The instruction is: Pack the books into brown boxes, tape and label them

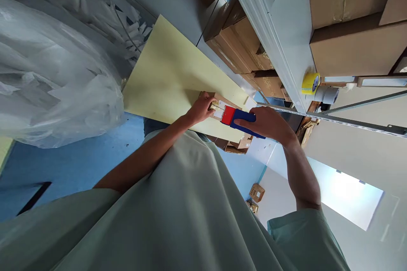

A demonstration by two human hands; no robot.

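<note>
On a pale yellow board point(159, 72) lies a small brown cardboard box point(218, 98) with a white label on its face. My left hand point(202, 108) is closed at the box's left end, fingers pressed on its edge and a small yellowish piece there. My right hand point(270, 122) is wrapped round a flat tool point(243, 118) with a dark blue body and a red end. The red end points left, over or against the labelled face; whether it touches cannot be told.
A large translucent plastic bag point(57, 76) fills the left side. Brown cartons point(235, 42) stand behind the board. A metal shelf point(270, 29) holds yellow tape point(310, 83), grey tape point(327, 94) and more cartons. An open carton point(233, 146) sits below the board's right end.
</note>
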